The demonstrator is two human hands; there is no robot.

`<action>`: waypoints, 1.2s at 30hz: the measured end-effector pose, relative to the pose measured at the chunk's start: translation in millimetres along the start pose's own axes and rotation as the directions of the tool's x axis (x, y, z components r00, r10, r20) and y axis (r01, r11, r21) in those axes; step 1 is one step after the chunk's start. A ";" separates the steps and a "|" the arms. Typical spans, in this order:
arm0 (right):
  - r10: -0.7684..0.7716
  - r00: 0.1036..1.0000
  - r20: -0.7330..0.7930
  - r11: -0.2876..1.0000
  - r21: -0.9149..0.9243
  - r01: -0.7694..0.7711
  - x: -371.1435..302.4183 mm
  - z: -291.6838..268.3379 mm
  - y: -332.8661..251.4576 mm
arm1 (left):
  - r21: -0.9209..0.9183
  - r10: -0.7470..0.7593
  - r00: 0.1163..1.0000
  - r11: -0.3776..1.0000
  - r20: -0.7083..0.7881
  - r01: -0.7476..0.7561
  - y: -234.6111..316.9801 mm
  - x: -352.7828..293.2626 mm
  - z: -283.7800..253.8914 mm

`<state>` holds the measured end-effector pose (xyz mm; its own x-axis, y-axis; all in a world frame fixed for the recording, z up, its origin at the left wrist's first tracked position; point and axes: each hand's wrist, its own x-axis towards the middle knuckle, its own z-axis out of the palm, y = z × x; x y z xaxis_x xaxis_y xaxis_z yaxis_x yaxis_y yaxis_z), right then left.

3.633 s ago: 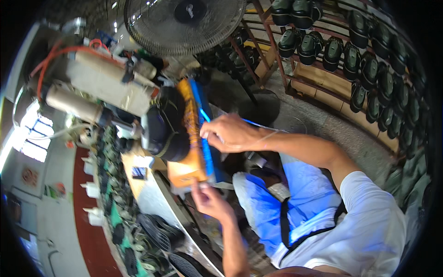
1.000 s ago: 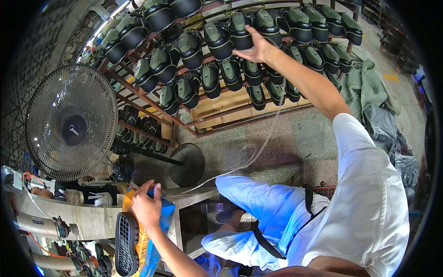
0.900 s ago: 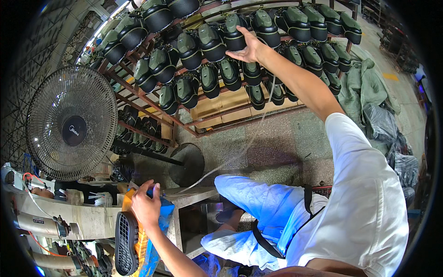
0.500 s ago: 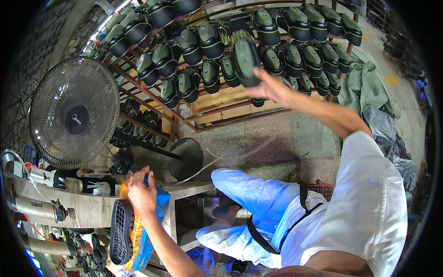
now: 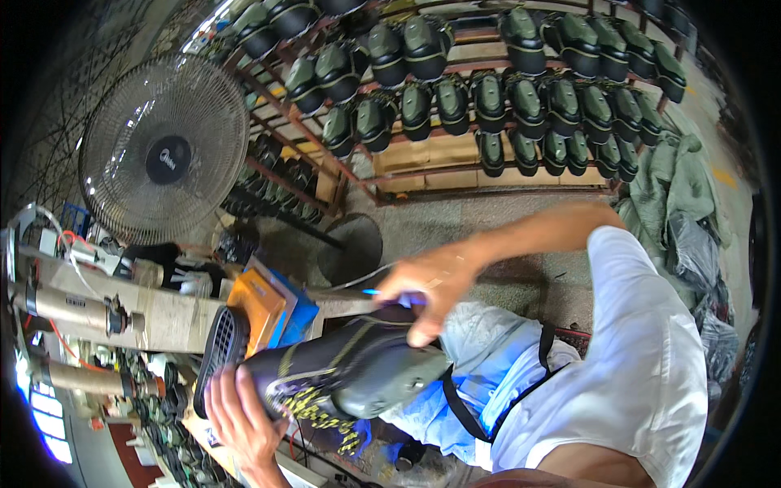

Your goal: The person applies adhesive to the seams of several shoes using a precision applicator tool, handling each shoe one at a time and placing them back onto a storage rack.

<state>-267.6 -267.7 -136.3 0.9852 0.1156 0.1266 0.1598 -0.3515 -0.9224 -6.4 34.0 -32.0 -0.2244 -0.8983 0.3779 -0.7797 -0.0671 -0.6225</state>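
Note:
A black and olive-green shoe upper (image 5: 350,366) with black-and-yellow laces lies across the space between my hands, over the edge of the bench and my lap. My left hand (image 5: 242,419) grips its left end from the near side, fingers laid over it. My right hand (image 5: 435,285), slightly blurred, closes around its far edge, thumb toward the green part. Just beyond my left hand, a black rubber sole (image 5: 225,342) with a grid-like inner face leans against an orange block (image 5: 259,305). A blue block (image 5: 294,307) stands beside the orange one.
A rack (image 5: 382,189) with rows of similar green and black uppers stands across the far side. A large round fan (image 5: 167,154) is at the left, its base on the floor. Machine cylinders (image 5: 73,305) are at the left edge. Green cloth (image 5: 671,175) and plastic bags hang at the right.
My right hand has brought the shoe upper from the rack down to the bench. My left hand has left the orange block and now grips the upper. The view has shifted.

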 end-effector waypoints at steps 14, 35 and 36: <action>-0.386 0.787 -0.482 0.916 -0.304 0.263 310.7 37.9 50.6 | 0.180 -0.848 0.530 0.525 0.024 0.832 -61.3 -191.9 -1.7; -0.217 0.970 -0.108 0.976 -0.018 0.217 319.0 -10.5 42.3 | -0.173 -0.574 0.759 0.750 0.309 0.638 -144.0 -129.6 72.8; -0.219 0.970 -0.109 0.976 -0.011 0.219 317.7 -10.2 41.1 | -0.181 -0.572 0.761 0.750 0.307 0.636 -144.7 -130.8 73.1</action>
<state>52.6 -254.9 -130.3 0.9271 0.0877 0.3645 0.3724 -0.3277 -0.8683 178.5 129.5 -41.4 0.4546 -0.7783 0.4331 -0.8332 -0.5435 -0.1022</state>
